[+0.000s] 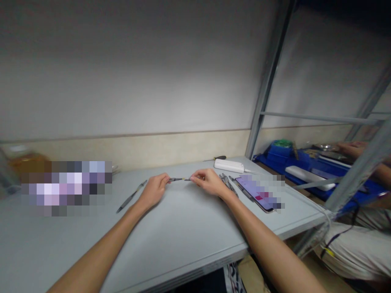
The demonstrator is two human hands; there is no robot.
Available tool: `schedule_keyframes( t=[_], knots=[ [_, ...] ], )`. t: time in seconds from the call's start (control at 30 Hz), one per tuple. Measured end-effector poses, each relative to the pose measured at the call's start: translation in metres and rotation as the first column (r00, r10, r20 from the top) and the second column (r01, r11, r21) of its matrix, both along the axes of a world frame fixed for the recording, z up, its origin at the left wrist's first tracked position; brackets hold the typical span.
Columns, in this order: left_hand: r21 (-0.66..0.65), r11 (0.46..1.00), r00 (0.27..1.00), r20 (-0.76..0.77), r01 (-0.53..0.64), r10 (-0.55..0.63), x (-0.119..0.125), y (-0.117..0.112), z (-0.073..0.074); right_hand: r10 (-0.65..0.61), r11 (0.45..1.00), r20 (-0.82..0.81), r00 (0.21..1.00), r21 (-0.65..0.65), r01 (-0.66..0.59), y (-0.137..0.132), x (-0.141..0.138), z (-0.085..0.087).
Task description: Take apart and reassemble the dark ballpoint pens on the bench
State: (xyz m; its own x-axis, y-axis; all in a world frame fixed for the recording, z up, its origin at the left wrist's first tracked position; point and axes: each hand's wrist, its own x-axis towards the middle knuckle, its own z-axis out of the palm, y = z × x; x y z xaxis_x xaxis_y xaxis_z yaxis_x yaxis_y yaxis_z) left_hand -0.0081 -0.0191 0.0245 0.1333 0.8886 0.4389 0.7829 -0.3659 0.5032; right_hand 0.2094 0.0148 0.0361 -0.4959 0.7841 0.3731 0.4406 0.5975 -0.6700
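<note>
Over the middle of the grey table (171,228), a slim dark pen (175,179) with a small yellowish spot spans the gap between my hands. My left hand (155,188) is closed on its left end. The fingertips of my right hand (207,181) pinch the right end; whether it is one piece or two parts meeting, I cannot tell. Left of my left hand lies another grey pen (131,197), slanted on the tabletop. Several more pens (241,189) lie close together beside my right wrist, partly hidden by it.
A phone (255,191) with a lit screen lies right of the pens. Behind it are a white power strip (229,165) and a screwdriver (220,158). A metal post (269,81) rises at the right corner. Beyond, another person's hand (351,146) is over a blue surface (317,185).
</note>
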Motion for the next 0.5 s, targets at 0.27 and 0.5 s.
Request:
schedule_keyframes(
  t=[0.27, 0.5],
  knots=[
    [0.001, 1.0, 1.0, -0.005, 0.012, -0.012, -0.0012, 0.0039, -0.0041, -0.023, 0.998, -0.046, 0.999, 0.062, 0.026, -0.0023, -0.0005, 0.002],
    [-0.015, 1.0, 0.999, -0.045, 0.001, -0.002, -0.0005, 0.0031, -0.0063, -0.014, 0.997, 0.028, 1.0, 0.071, 0.012, 0.0005, 0.0004, -0.0005]
  ],
)
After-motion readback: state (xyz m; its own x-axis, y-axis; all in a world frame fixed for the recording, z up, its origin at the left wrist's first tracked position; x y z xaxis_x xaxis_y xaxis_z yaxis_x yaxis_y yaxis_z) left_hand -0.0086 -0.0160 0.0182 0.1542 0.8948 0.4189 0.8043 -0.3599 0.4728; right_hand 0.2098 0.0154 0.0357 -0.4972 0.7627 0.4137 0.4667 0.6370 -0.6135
